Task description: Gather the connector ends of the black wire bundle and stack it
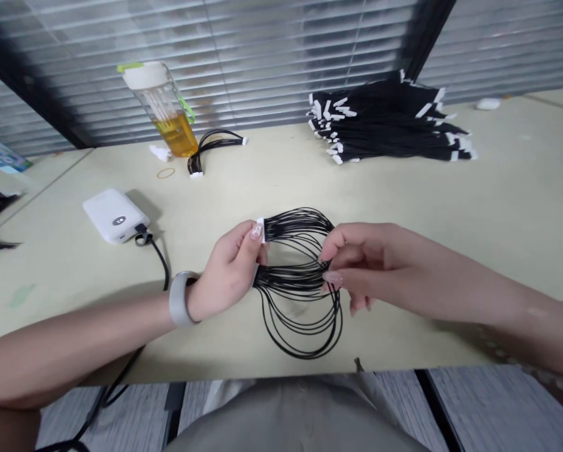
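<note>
A looped bundle of thin black wires point(290, 274) is held over the pale table, near its front edge. My left hand point(231, 263) pinches the white connector point(261, 230) at the bundle's upper left end between thumb and fingers. A second end of the wires lies just below, beside that hand's palm. At the bundle's right bend, my right hand point(356, 263) has its thumb and fingers closed round some of the wires. Several wires hang in a loose loop below both hands.
A large pile of black cables with white connectors point(389, 122) lies at the back right. At the back left stand a bottle point(175, 125) and a small cable point(210, 147). A white power bank point(114, 216) with a black cord sits left of my left hand on the table point(243, 188).
</note>
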A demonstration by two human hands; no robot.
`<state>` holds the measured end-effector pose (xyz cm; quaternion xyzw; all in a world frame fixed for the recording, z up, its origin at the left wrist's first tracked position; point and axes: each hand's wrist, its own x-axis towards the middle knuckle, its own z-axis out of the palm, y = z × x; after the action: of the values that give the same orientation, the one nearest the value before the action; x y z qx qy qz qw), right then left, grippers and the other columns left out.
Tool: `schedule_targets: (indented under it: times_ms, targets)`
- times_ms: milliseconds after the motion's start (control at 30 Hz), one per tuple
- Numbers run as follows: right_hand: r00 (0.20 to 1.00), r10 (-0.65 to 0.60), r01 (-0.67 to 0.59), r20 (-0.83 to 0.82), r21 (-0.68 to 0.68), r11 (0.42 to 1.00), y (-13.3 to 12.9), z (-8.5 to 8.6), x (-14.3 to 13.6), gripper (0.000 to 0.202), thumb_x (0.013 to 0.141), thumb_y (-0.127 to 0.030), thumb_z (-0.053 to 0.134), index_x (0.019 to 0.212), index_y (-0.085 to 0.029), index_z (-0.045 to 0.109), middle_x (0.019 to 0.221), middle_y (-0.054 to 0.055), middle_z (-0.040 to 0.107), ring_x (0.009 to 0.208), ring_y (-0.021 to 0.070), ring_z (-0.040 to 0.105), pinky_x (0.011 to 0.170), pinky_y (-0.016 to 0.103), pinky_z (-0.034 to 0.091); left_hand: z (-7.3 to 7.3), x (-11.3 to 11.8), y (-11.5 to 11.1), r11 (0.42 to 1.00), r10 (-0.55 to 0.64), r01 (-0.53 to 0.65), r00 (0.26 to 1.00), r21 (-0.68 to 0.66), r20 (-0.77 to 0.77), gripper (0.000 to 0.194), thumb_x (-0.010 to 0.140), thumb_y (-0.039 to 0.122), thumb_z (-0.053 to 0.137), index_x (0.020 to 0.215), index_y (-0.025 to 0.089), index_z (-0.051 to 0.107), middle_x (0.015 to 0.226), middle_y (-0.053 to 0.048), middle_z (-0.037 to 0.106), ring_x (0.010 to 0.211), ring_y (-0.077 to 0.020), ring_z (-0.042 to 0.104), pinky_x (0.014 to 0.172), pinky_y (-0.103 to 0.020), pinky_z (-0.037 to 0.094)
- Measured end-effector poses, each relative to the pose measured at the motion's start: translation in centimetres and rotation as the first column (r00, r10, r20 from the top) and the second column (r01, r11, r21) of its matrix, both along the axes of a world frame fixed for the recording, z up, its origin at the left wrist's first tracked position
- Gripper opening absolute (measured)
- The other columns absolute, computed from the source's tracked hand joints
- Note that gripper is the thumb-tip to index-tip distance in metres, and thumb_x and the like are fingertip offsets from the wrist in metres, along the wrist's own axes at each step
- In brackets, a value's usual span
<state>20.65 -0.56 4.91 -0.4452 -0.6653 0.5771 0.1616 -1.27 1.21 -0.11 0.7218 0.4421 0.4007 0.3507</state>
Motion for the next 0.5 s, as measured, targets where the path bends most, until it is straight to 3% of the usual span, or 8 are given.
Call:
schedule_targets:
  times_ms: [300, 500]
  targets:
    - [0.979, -0.036, 0.007, -0.199, -0.143, 0.990, 0.58, -0.36, 0.04, 0.009, 0.085, -0.023, 0.054, 0.088, -0.019, 0.047, 0.069, -0.003, 0.065, 0.050, 0.0059, 0.058, 0.047, 0.017, 0.043, 0.00, 0.04, 0.05, 1.000, 0.000, -0.001, 1.000, 0.012, 0.006, 0.044, 0.095, 0.044, 0.033, 0.063, 0.018, 0.045, 0.057, 0.001, 0.046, 0.053, -0.0109, 0.043, 0.051, -0.025, 0.036]
    - [0.993, -0.046, 0.030, -0.107, -0.148, 0.989, 0.65, -0.30, 0.10, 0.011, 0.087, -0.029, 0.052, 0.092, -0.020, 0.048, 0.072, -0.002, 0.067, 0.051, 0.0077, 0.060, 0.048, 0.019, 0.043, -0.11, 0.07, 0.11, 1.000, 0.004, -0.004, 1.000, -0.007, 0.018, 0.043, 0.094, 0.045, 0.034, 0.062, 0.018, 0.045, 0.057, 0.001, 0.046, 0.054, -0.0112, 0.043, 0.050, -0.025, 0.036]
